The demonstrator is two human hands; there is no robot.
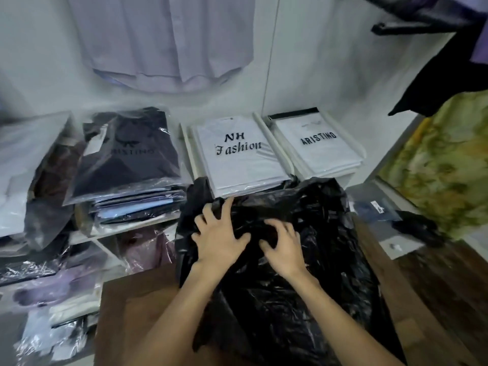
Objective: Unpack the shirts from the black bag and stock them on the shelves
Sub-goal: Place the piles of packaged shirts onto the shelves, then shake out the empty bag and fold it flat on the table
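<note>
A crumpled black plastic bag [311, 249] lies on a brown surface [132, 313] in front of the white shelves [327, 178]. My left hand [219, 236] presses on the bag's upper left, fingers spread and curled into the plastic. Just to its right, my right hand [282, 247] claws at the plastic too. Whatever is inside the bag is hidden. On the shelf behind lie a white packaged shirt marked "NH Fashion" [237, 154], a white "ARISTINO" pack [319, 143] and a dark shirt pack [126, 154] on a stack.
More bagged shirts fill the lower shelves at left [47, 273]. A lilac shirt [163, 40] hangs on the wall above. Dark garments [449, 62] hang at the top right, over a green patterned cloth [443, 165]. Small packets [380, 207] lie on the floor at right.
</note>
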